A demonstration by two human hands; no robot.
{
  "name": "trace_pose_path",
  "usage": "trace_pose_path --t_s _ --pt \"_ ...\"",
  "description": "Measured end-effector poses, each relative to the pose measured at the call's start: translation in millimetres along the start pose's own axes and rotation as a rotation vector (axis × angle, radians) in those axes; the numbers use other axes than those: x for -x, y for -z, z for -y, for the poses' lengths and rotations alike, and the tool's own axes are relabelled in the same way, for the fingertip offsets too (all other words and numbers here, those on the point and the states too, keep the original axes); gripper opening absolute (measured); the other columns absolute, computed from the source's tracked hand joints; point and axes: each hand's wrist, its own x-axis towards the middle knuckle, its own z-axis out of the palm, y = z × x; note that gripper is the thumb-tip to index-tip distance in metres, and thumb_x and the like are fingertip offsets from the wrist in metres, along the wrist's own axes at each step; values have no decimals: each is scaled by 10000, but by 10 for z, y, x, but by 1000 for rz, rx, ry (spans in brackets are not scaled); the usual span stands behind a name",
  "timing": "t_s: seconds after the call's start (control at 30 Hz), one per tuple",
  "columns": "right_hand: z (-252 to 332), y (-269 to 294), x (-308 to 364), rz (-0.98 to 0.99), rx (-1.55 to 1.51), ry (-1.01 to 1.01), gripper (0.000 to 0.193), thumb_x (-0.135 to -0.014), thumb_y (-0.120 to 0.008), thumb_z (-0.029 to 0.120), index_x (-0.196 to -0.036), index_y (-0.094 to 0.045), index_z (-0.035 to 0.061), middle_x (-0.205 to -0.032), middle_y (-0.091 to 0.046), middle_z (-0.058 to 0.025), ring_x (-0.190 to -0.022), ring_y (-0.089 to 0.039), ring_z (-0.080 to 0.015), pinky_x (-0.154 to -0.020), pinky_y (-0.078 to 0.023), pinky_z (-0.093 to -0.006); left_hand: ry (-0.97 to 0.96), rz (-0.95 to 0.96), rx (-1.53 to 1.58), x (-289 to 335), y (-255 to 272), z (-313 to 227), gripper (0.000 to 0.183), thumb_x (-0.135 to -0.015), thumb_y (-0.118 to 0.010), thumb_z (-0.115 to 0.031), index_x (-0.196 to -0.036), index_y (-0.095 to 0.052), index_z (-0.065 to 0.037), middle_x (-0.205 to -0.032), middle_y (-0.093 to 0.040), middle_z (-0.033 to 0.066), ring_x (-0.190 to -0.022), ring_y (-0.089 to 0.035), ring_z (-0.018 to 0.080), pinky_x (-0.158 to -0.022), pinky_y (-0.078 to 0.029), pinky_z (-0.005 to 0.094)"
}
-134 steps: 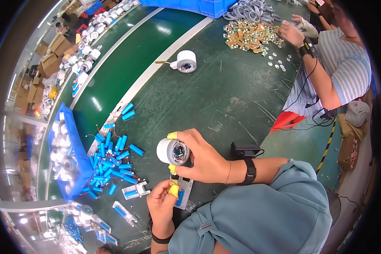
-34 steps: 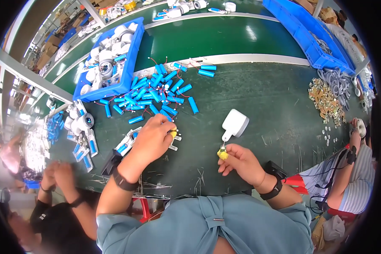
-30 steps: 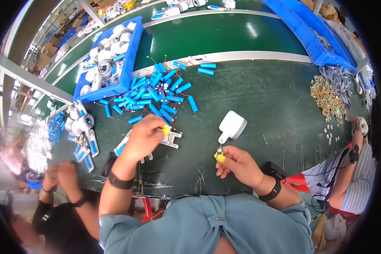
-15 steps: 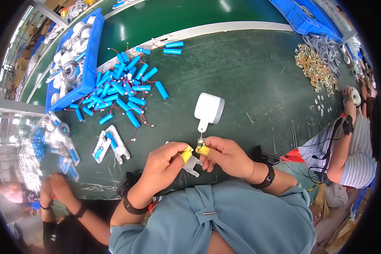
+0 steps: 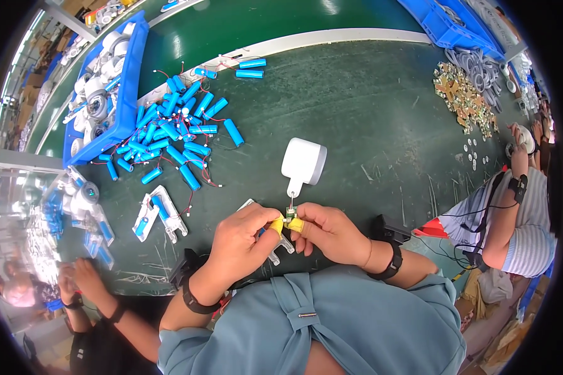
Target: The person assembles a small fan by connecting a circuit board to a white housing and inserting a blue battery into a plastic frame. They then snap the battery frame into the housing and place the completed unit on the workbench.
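Observation:
In front of my body, both hands meet over the bench. A small green circuit board (image 5: pixel 291 214) is pinched between the thumb and fingers of my right hand (image 5: pixel 336 236). My left hand (image 5: pixel 244 244) is closed right beside it, thumb against forefinger; what it grips is too small to make out. Yellow covers wrap fingertips on both hands. Thin wires run from the board to a white rounded plastic head (image 5: pixel 303 161) with a short tab, lying just beyond. Beneath my hands lies a white plastic shell (image 5: pixel 283 249), mostly hidden.
Many blue cylindrical batteries (image 5: pixel 175 134) with red wires lie at left, beside a blue bin (image 5: pixel 131 81) of white parts. Two shell halves with batteries (image 5: pixel 159 214) lie nearer. Small circuit boards (image 5: pixel 463 100) and grey rings (image 5: pixel 475 69) are piled far right. Co-workers' hands flank me.
My two hands have come closer together, fingertips now meeting at the circuit board. The shell under them shows more on the left. The whole view has shifted slightly.

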Motion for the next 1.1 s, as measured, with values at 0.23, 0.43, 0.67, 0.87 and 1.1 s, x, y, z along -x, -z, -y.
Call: trace_pose_path --t_s 0.23,0.43,0.67,0.87,1.1 --pt "-4 -5 -13 -6 49 18 129 -964 -424 60 -1005 -528 -4 -836 -627 -56 -684 -612 -89 -592 -524 -236 -14 2 -65 -2 -2 18 186 -757 -633 22 -938 -655 -12 -723 -573 64 -560 -529 142 -508 -411 280" --pt "20 -57 -19 -47 107 14 118 -950 -431 34 -997 -527 -15 -841 -632 -59 -665 -614 -90 -577 -532 -243 -91 -6 -239 -21 -21 15 172 -723 -645 -39 -894 -635 -54 -732 -589 69 -613 -591 249 -540 -482 346" --pt "-113 -163 -19 -260 384 216 126 -949 -459 11 -1025 -553 -24 -832 -613 -94 -639 -640 -125 -541 -527 -252 -119 -79 -248 -40 -175 -12 174 -712 -618 22 -885 -614 2 -707 -566 107 -524 -538 229 -485 -433 328" --pt "-234 -199 -62 -357 549 355 122 -920 -475 -8 -1012 -551 -35 -809 -601 -137 -602 -648 -204 -549 -522 -323 -137 -65 -256 2 -231 -8 219 -701 -573 55 -916 -597 21 -741 -561 124 -515 -522 235 -475 -419 345" --pt "-226 -217 -76 -398 536 391 73 -879 -522 48 -867 -488 -15 -769 -572 -207 -714 -579 -405 -624 -472 -477 -264 -80 -302 -14 -259 33 255 -683 -550 70 -931 -591 26 -742 -559 132 -553 -532 266 -495 -428 352"
